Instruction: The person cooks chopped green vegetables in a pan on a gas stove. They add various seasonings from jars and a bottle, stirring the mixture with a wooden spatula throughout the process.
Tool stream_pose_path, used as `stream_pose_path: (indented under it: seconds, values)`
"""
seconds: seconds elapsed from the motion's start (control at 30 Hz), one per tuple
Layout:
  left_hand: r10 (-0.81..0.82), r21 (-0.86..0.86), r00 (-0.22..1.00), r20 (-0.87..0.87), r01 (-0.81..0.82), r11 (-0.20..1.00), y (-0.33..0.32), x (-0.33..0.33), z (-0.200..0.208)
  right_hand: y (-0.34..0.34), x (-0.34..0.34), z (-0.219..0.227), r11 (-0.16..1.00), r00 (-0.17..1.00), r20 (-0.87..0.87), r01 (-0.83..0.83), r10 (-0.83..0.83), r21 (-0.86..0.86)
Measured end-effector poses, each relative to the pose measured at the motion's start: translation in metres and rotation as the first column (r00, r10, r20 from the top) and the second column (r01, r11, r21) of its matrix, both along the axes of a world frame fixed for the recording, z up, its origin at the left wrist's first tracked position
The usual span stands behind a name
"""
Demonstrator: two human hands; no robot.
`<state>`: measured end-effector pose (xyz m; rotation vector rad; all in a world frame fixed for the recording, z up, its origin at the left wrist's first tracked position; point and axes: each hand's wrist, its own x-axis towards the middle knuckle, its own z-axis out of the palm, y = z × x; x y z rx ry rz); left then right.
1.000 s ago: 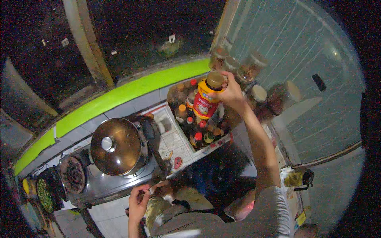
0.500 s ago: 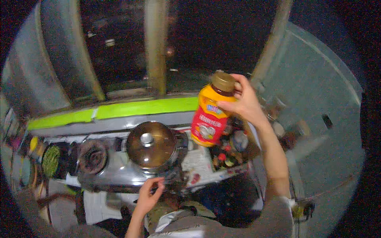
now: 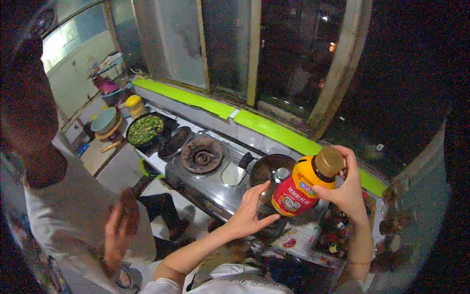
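Note:
A yellow plastic sauce bottle [image 3: 299, 188] with a red label and a gold-brown cap is tilted in the air over the stove. My right hand [image 3: 346, 191] grips it near the neck, thumb across the front. Close to the bottle's base, my left hand [image 3: 248, 211] is open, thumb and fingers spread; whether it touches the bottle I cannot tell. Behind and below the bottle stands a lidded pot [image 3: 267, 170] on the right burner, partly hidden by it.
The left burner [image 3: 201, 156] has no pot on it. Beyond it are a dark lid [image 3: 175, 142], a pan of chopped green food [image 3: 145, 130] and a yellow-lidded jar [image 3: 134, 105]. Another person [image 3: 83, 210] stands close on my left. Small bottles [image 3: 335, 228] sit right of the stove.
My view has swung left, bringing the other person into sight. The bottle is lower, in front of the pot, and my left hand has risen from the stove's front edge toward it, fingers spreading.

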<state>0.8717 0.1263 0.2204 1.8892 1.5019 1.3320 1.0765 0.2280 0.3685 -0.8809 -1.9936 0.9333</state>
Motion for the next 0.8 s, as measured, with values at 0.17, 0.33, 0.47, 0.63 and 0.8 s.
stream_pose_path:
  seconds: [0.17, 0.33, 0.47, 0.63, 0.8]
  values:
    - [0.043, 0.021, 0.999, 0.031, -0.043, 0.999, 0.016, 0.021, 0.035, 0.003, -0.018, 0.01, 0.998, 0.998, 0.028, -0.061, 0.062, -0.027]
    - [0.235, 0.066, 0.968, 0.087, -0.241, 0.968, 0.039, 0.06, 0.009, 0.007, -0.019, -0.032, 0.997, 0.999, 0.018, -0.046, 0.045, 0.057]
    - [0.309, 0.078, 0.937, 0.161, -0.324, 0.943, 0.051, 0.054, 0.006, 0.01, -0.032, -0.037, 0.995, 0.999, -0.019, -0.047, 0.049, 0.091]
    - [0.254, 0.175, 0.927, 0.278, -0.308, 0.935, 0.062, 0.036, 0.021, 0.009, -0.058, -0.042, 0.984, 0.997, 0.045, -0.063, 0.056, 0.167]
    - [0.372, 0.158, 0.903, 0.213, -0.408, 0.899, 0.05, 0.005, 0.01, 0.009, -0.08, -0.023, 0.978, 0.956, 0.242, -0.191, 0.168, 0.077]
